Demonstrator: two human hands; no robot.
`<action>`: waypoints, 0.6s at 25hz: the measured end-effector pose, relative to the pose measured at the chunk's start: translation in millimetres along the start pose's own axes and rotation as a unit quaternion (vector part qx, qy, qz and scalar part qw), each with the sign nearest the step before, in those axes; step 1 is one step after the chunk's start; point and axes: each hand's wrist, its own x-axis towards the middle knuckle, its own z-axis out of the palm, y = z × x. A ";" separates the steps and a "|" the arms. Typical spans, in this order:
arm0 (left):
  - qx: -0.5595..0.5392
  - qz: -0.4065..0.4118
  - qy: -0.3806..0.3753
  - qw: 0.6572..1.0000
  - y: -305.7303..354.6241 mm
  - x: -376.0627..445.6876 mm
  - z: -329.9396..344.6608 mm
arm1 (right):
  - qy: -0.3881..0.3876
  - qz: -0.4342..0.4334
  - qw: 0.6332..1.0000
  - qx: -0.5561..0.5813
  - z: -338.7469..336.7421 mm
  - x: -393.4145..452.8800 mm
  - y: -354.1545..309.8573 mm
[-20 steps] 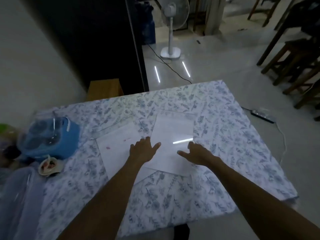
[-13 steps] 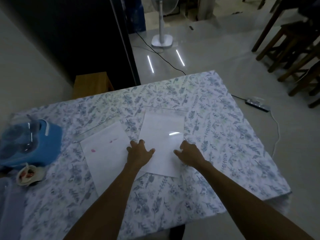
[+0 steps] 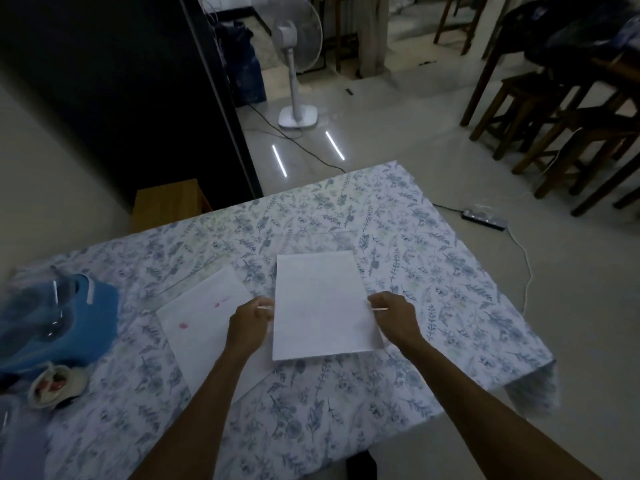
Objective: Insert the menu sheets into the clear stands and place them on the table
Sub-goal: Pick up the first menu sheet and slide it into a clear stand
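A white menu sheet (image 3: 320, 303) is held just above the floral tablecloth (image 3: 433, 271). My left hand (image 3: 250, 320) pinches its left edge and my right hand (image 3: 394, 315) pinches its right edge. Its far end sits over a faint clear stand (image 3: 311, 242) lying flat on the cloth beyond it; the stand's outline is hard to make out. A second white sheet (image 3: 204, 317) with small pink marks lies flat to the left, partly under my left forearm, seemingly on another clear stand whose edge (image 3: 187, 280) shows at its far side.
A blue container with a clear lid (image 3: 52, 317) and a small bowl (image 3: 55, 384) sit at the table's left edge. A wooden stool (image 3: 166, 206) stands behind the table. A standing fan (image 3: 296, 64), a power strip (image 3: 485, 218) and wooden chairs (image 3: 554, 109) are on the floor beyond.
Both hands went from lying flat on the right sheet to pinching its side edges, and the sheet has lifted slightly. The camera view has tilted up.
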 end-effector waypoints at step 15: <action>-0.041 0.189 0.026 0.981 62.8 -30.6 -47.4 | 0.095 -0.123 0.987 0.035 -65.5 -50.8 -59.4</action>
